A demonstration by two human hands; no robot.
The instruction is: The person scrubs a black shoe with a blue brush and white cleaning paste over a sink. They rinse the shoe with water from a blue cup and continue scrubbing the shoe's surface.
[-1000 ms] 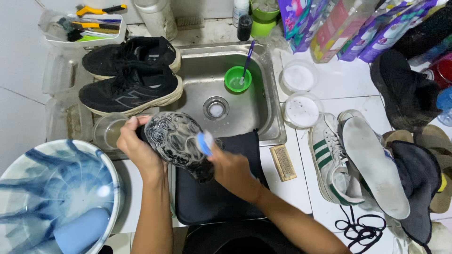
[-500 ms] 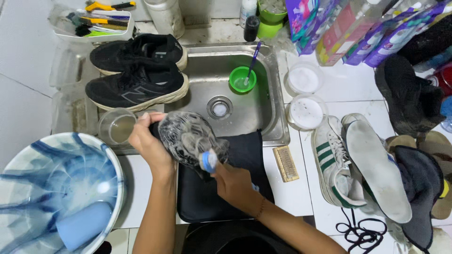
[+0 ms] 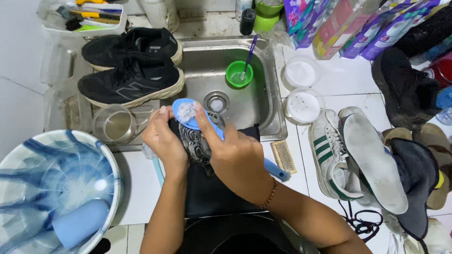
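Note:
My left hand (image 3: 162, 141) grips a dark, patterned shoe (image 3: 195, 143) over the front edge of the steel sink (image 3: 256, 101). My right hand (image 3: 235, 157) holds a blue scrubbing brush (image 3: 188, 113), its white bristled head facing up at the top of the shoe and its handle running back past my wrist. A black cloth (image 3: 212, 195) lies on the counter beneath both hands. Most of the shoe is hidden by my hands.
Two black sneakers (image 3: 132, 70) rest left of the sink. A green cup (image 3: 238, 74) with a purple brush sits in the basin. A glass (image 3: 113, 124), a blue-streaked basin (image 3: 52, 183), two white round tubs (image 3: 303, 106), a small wooden brush (image 3: 284, 156) and white green-striped sneakers (image 3: 348, 155) surround me.
The brush has travelled from the lower side of the shoe up to its top end, with the bristles now turned upward. The shoe has rotated in my left hand.

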